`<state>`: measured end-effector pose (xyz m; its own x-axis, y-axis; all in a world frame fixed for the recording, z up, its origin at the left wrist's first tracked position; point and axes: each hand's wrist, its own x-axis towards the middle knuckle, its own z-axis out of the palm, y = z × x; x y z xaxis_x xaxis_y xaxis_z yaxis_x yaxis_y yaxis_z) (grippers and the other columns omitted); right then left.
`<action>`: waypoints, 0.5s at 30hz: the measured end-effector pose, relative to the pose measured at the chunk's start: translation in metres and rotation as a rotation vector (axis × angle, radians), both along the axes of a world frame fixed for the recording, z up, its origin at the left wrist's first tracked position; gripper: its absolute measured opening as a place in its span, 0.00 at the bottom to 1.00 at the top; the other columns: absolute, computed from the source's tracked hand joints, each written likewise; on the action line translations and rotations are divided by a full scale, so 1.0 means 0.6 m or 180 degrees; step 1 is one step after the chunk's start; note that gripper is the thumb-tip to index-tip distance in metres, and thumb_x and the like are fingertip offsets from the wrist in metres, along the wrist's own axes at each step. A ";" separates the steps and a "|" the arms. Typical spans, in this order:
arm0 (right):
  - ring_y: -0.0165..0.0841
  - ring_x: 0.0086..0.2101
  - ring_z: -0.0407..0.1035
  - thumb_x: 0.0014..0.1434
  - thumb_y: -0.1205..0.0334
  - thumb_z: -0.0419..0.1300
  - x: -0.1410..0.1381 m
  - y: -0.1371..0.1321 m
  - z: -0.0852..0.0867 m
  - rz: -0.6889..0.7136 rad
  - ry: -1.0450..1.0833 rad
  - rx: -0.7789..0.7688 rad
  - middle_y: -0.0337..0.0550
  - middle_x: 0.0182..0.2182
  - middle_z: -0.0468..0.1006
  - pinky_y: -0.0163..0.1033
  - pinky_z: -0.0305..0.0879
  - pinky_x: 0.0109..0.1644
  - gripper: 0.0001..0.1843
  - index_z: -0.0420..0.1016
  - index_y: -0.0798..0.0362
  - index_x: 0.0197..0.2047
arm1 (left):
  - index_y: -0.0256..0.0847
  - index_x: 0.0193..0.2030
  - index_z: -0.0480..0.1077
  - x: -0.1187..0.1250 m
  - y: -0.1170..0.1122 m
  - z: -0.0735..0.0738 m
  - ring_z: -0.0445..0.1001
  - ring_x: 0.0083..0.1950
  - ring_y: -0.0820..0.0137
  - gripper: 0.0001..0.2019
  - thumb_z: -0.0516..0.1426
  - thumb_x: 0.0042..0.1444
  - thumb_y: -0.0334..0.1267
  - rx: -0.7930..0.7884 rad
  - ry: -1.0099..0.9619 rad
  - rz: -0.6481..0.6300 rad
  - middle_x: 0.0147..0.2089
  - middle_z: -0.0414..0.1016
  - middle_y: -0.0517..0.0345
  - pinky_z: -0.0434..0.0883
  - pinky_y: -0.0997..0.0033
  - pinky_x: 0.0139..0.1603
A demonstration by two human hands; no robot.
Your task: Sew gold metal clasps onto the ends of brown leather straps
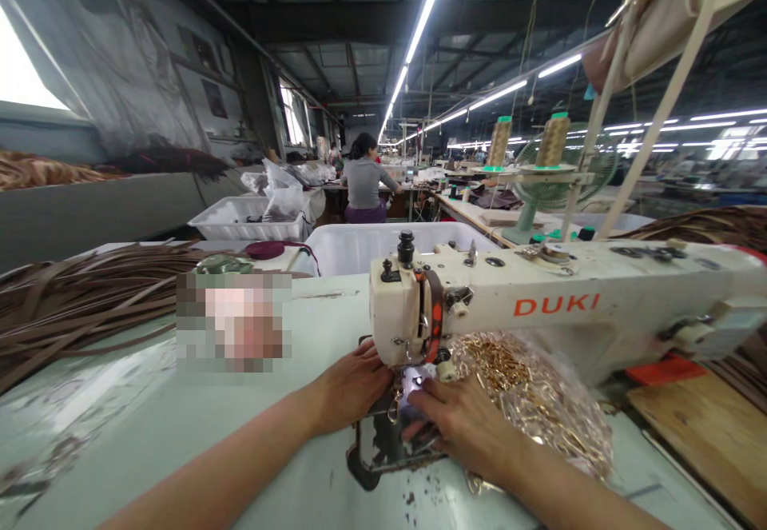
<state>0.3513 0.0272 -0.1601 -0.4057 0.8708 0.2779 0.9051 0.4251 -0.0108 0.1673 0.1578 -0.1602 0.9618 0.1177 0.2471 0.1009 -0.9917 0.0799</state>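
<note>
A white sewing machine (563, 290) stands before me, its lamp lighting the needle area. To the left of the needle, my left hand (353, 386) lies low over the bed, fingers stretched forward, their tips partly hidden by the machine head. My right hand (470, 422) is closed just right of the needle, fingers bent together over the worn metal plate (387, 438). What it pinches is too small and hidden to make out. A gold snap hook (394, 410) hangs between the two hands, close to the needle.
Behind my right hand sits a clear bag of gold hooks (539, 394). Brown straps (89, 298) pile up at left. A wooden board (707, 434) lies at right. White bins (389, 238) stand behind the table; another person (367, 182) sits farther off. Thread cones (552, 142) rise at right.
</note>
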 end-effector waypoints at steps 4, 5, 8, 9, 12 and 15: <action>0.35 0.28 0.69 0.65 0.68 0.53 -0.022 0.003 -0.004 0.0661 -0.0879 0.0350 0.43 0.32 0.74 0.39 0.56 0.24 0.06 0.68 0.58 0.44 | 0.35 0.41 0.70 0.001 -0.005 -0.004 0.69 0.55 0.59 0.06 0.52 0.60 0.28 0.0231 0.0037 0.0195 0.47 0.73 0.46 0.62 0.60 0.60; 0.35 0.27 0.68 0.62 0.71 0.54 -0.028 0.005 -0.003 0.0729 -0.1042 0.0373 0.44 0.32 0.73 0.38 0.56 0.23 0.05 0.68 0.59 0.43 | 0.35 0.41 0.70 0.001 -0.007 -0.003 0.68 0.55 0.59 0.06 0.52 0.60 0.28 0.0270 0.0045 0.0223 0.48 0.73 0.46 0.62 0.60 0.60; 0.35 0.27 0.67 0.54 0.76 0.56 -0.046 0.007 0.000 0.0664 -0.1343 0.0424 0.48 0.33 0.72 0.37 0.57 0.22 0.10 0.68 0.59 0.40 | 0.35 0.44 0.70 -0.002 -0.014 0.002 0.67 0.56 0.60 0.08 0.53 0.59 0.27 0.0349 0.0058 0.0267 0.50 0.72 0.47 0.60 0.63 0.62; 0.36 0.28 0.67 0.52 0.77 0.56 -0.050 0.006 0.002 0.0533 -0.1393 0.0445 0.50 0.34 0.72 0.37 0.58 0.23 0.12 0.68 0.60 0.41 | 0.35 0.45 0.69 -0.004 -0.016 0.005 0.67 0.57 0.61 0.09 0.53 0.59 0.27 0.0363 0.0056 0.0284 0.50 0.72 0.48 0.59 0.64 0.63; 0.39 0.33 0.67 0.46 0.77 0.56 -0.059 -0.003 0.006 0.0216 -0.1355 0.0506 0.54 0.38 0.73 0.39 0.65 0.29 0.21 0.68 0.61 0.46 | 0.36 0.50 0.68 -0.010 -0.020 0.009 0.65 0.59 0.62 0.12 0.53 0.60 0.28 0.0382 0.0047 0.0343 0.54 0.70 0.47 0.56 0.65 0.65; 0.42 0.36 0.68 0.43 0.73 0.58 -0.070 -0.014 0.006 0.0008 -0.1277 0.0463 0.57 0.41 0.73 0.43 0.68 0.34 0.27 0.67 0.63 0.50 | 0.36 0.53 0.67 -0.014 -0.019 0.009 0.63 0.60 0.62 0.14 0.53 0.60 0.28 0.0384 0.0069 0.0381 0.56 0.68 0.47 0.55 0.65 0.66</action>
<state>0.3095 0.0190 -0.1563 -0.5088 0.8329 0.2176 0.8243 0.3985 0.4023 0.1589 0.1464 -0.1547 0.9480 0.2024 0.2458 0.2191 -0.9748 -0.0425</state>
